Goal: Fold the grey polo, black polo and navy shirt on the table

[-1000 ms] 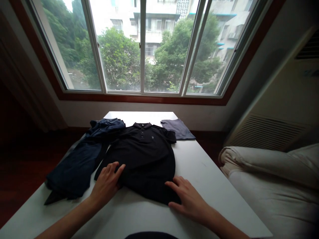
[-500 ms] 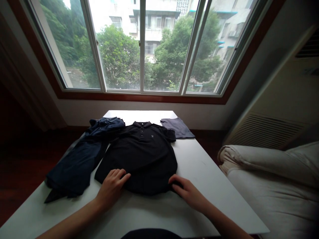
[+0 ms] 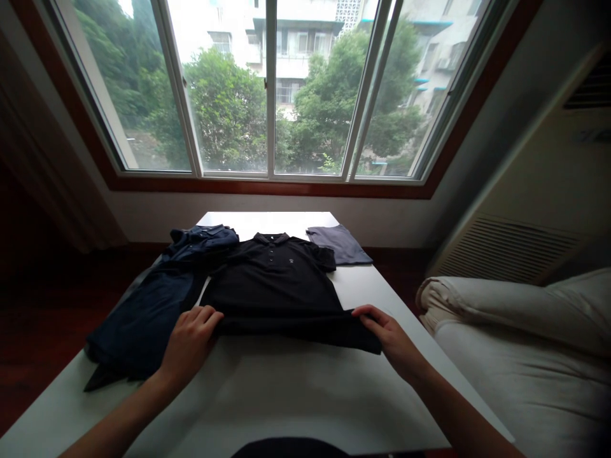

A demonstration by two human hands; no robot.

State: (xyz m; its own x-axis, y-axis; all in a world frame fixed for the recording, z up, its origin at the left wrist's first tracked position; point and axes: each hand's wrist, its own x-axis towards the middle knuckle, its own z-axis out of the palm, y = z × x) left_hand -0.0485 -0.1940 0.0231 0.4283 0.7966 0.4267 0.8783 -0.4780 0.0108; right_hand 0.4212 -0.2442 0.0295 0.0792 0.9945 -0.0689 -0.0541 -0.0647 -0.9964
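A black polo shirt (image 3: 274,280) lies front up on the white table (image 3: 267,388), its collar toward the window and a small light logo on the chest. My left hand (image 3: 193,331) is closed on the left end of its lower edge. At the right end, my right hand (image 3: 386,334) pinches the hem, and a corner of cloth hangs below the fingers. Between both hands the lower part is drawn taut and lifted, with a fold running across it.
Dark blue shirts (image 3: 147,305) lie piled at the table's left side. A folded grey-purple garment (image 3: 340,244) rests at the far right corner. Beyond the table is a window (image 3: 272,114); a pale sofa (image 3: 515,343) stands to the right.
My hands have moved apart, left hand leftward and right hand rightward. The shirt's rounded lower edge has been lifted and stretched into a straighter line, farther from me.
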